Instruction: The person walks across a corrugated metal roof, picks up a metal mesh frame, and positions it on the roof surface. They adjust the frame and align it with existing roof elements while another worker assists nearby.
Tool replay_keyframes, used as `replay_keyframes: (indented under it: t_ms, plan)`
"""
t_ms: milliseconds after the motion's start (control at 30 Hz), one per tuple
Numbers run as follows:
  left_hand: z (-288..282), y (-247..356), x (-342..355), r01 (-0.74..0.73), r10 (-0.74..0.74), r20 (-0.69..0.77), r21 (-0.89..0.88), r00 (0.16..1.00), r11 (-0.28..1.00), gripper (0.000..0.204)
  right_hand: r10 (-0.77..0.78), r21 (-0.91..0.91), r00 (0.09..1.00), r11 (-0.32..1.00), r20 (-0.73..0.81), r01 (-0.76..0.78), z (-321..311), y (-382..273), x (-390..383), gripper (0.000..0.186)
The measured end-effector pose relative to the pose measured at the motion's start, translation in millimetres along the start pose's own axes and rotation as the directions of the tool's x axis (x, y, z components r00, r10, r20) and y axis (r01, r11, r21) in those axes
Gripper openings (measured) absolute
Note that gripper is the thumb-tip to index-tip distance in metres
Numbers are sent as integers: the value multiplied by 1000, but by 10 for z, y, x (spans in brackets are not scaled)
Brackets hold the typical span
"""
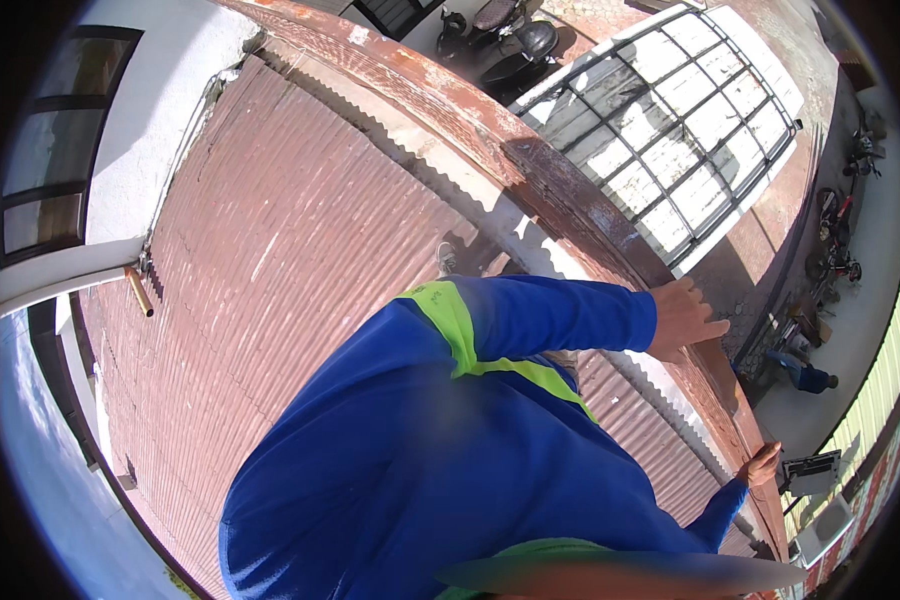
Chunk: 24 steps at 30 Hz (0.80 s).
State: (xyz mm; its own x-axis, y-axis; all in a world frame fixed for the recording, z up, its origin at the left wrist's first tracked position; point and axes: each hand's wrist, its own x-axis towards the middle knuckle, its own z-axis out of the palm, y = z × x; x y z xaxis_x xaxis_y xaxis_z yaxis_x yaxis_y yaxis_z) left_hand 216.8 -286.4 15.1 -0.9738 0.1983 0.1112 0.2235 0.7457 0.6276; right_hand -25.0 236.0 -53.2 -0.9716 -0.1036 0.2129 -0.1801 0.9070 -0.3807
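3 panes in a dark-framed window [65, 150] stand at the far left, set in a white wall [165, 115]; below them we see cloudy sky [55, 500] and a short brown pipe [140, 292] jutting out over the roof; the corrugated red-brown roof [270, 230] fills the left and middle, with a greyish shoe [447, 260] standing on it; next comes the person's blue shirt [370, 470] with lime-green bands, which hides much of the roof; beyond the roof edge, at the top, we make out a black motorcycle [520, 50].

The long red-brown beam [590, 205], its paint worn, runs along the roof edge from the upper left down to the lower right; past it we see a white vehicle roof [775, 75] under a black grid rack [680, 122]; the left hand [678, 318] lies on the beam, its fingers bent and 1 digit stretched outward, though we cannot tell how hard it holds; the right hand [760, 465] touches the same beam lower down, its fingers close together, and we cannot tell whether they grip it.

Further right, on the ground below, are a person in blue [802, 373] and several parked bikes [832, 225]; nearer the right hand we see a dark slatted panel [810, 473] and a white boxy unit [825, 530].
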Motion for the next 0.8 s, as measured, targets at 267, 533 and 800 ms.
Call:
replay_keyframes:
  t_ms: [267, 533, 800]
  plan:
    - [-10, -822, -4651, 886, -921, -384, -401, 67, 232, 59, 186, -349, 848, 937, 497, -1, -131, 224, 518, 82]
    - [2919, 459, -7530, 413, -516, 577, -312, -633, -856, 51, -378, 254, 346, 900, 859, 354, 1704, -4304, 581, 78]
    - [2979, -184, -5627, -178, -829, 558, -820, -35, -544, 99, -887, 626, 32, 350, 461, 697, 2474, -8527, -2189, 85]
